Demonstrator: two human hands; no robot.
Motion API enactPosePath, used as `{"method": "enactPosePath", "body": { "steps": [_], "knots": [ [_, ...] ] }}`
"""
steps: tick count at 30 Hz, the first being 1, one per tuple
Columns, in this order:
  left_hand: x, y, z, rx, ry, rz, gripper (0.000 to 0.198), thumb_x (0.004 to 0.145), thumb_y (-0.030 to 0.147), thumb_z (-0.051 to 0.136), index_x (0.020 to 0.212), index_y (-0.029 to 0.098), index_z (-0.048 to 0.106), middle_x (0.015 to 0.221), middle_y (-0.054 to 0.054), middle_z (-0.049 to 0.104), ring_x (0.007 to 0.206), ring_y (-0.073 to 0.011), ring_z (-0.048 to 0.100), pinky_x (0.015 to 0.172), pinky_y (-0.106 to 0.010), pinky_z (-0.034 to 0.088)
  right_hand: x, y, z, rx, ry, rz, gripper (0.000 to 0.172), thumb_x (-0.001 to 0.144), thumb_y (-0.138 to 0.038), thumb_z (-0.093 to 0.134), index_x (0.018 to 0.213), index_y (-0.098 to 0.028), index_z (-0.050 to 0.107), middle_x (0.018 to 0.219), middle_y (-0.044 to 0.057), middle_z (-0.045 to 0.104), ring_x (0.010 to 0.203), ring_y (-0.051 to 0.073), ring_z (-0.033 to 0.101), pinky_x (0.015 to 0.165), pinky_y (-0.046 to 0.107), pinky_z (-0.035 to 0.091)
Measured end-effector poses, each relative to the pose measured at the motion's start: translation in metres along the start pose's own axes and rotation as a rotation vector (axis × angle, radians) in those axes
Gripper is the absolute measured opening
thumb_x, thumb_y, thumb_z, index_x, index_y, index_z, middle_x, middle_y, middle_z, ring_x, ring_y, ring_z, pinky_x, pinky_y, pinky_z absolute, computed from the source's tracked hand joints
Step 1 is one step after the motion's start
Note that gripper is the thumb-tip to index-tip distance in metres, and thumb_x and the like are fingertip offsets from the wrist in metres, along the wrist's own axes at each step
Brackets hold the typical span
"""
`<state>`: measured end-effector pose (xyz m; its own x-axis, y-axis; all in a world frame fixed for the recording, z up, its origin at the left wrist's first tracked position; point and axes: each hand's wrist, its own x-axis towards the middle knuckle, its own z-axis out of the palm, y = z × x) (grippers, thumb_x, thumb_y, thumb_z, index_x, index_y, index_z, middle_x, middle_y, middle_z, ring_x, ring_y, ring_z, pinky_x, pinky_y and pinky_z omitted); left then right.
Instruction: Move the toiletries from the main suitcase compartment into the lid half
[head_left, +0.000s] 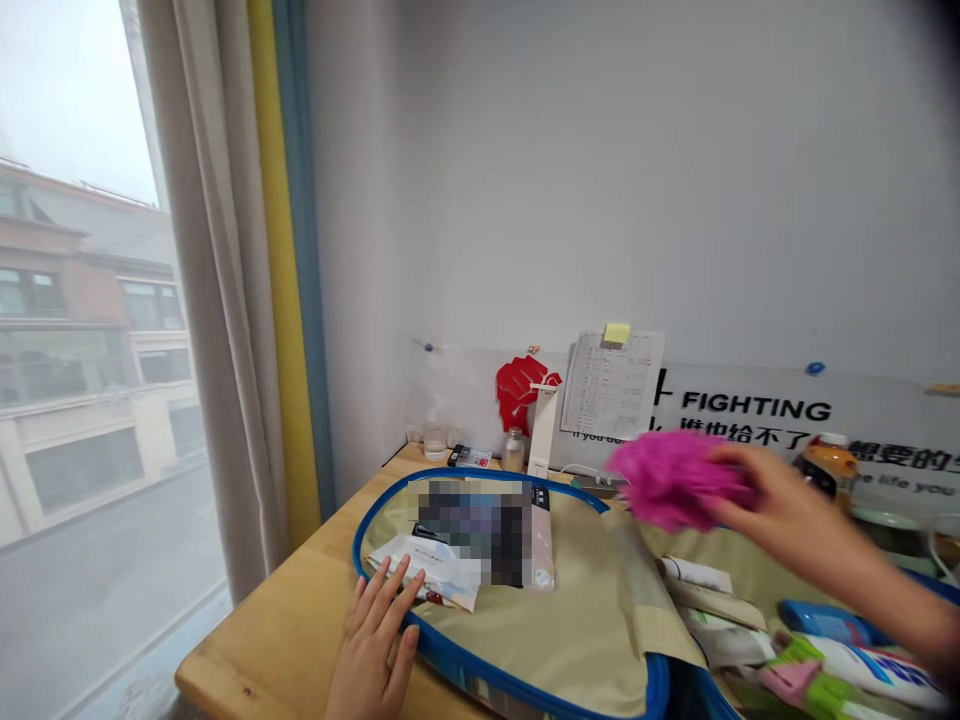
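Observation:
My right hand point(780, 515) is raised over the desk and grips a fluffy magenta bath puff point(671, 480), which is blurred by motion. My left hand point(375, 630) lies flat with fingers spread on the blue rim of an open beige bag point(525, 610), touching a white packet point(431, 570) inside it. Another flat packet point(480, 530) lies further back in the bag. To the right in the bag lie tubes and bottles point(847, 665) of toiletries.
The wooden desk point(292, 610) stands in a corner by a window and curtain point(240, 300). Along the wall are a small glass point(435, 440), a little bottle point(514, 450), a paper sheet point(611, 385), a "FIGHTING" banner point(757, 408) and an orange-capped bottle point(829, 460).

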<state>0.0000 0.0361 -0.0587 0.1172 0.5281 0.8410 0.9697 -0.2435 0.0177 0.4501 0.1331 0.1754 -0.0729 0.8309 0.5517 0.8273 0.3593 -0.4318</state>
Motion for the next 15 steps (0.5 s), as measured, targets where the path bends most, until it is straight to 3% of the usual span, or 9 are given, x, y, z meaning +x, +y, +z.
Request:
{"method": "enactPosePath", "body": {
  "steps": [2, 5, 8, 11, 15],
  "knots": [
    [0.001, 0.001, -0.001, 0.003, 0.001, 0.004, 0.06, 0.101, 0.024, 0.045, 0.16, 0.035, 0.035, 0.156, -0.002, 0.054, 0.145, -0.0242, 0.049, 0.116, -0.045, 0.045, 0.011, -0.053, 0.048, 0.139, -0.184, -0.069, 0.03, 0.085, -0.036, 0.06, 0.111, -0.022, 0.06, 0.121, 0.016, 0.059, 0.103, 0.026, 0.065, 0.092, 0.047, 0.055],
    [0.002, 0.0, -0.003, -0.011, 0.008, 0.016, 0.06, 0.101, 0.024, 0.046, 0.159, 0.034, 0.036, 0.155, -0.002, 0.055, 0.144, -0.0233, 0.049, 0.116, -0.043, 0.045, 0.024, -0.125, 0.129, 0.174, -0.29, -0.176, 0.03, 0.082, -0.028, 0.066, 0.11, -0.021, 0.059, 0.117, 0.008, 0.06, 0.102, 0.022, 0.063, 0.095, 0.041, 0.053],
    [0.002, -0.002, -0.001, -0.02, 0.021, 0.028, 0.059, 0.1, 0.025, 0.047, 0.158, 0.033, 0.039, 0.153, -0.002, 0.056, 0.143, -0.0232, 0.05, 0.116, -0.042, 0.044, 0.025, -0.172, 0.195, 0.167, -0.371, -0.233, 0.036, 0.081, -0.024, 0.074, 0.113, -0.018, 0.06, 0.121, 0.008, 0.059, 0.1, 0.019, 0.062, 0.094, 0.039, 0.052],
    [0.0, -0.005, 0.003, -0.009, 0.042, 0.043, 0.058, 0.1, 0.024, 0.046, 0.157, 0.033, 0.041, 0.151, -0.003, 0.059, 0.14, -0.0225, 0.053, 0.117, -0.042, 0.043, 0.014, -0.196, 0.237, 0.144, -0.424, -0.269, 0.036, 0.09, -0.031, 0.071, 0.121, -0.017, 0.06, 0.129, 0.009, 0.059, 0.107, 0.021, 0.061, 0.095, 0.043, 0.053],
    [-0.003, -0.008, 0.009, -0.01, 0.058, 0.045, 0.057, 0.1, 0.025, 0.046, 0.157, 0.033, 0.042, 0.15, -0.003, 0.06, 0.139, -0.0225, 0.054, 0.118, -0.042, 0.041, -0.003, -0.204, 0.259, 0.139, -0.516, -0.348, 0.04, 0.095, -0.038, 0.067, 0.129, -0.018, 0.06, 0.135, 0.01, 0.058, 0.114, 0.024, 0.061, 0.097, 0.046, 0.055]
  ]
}}
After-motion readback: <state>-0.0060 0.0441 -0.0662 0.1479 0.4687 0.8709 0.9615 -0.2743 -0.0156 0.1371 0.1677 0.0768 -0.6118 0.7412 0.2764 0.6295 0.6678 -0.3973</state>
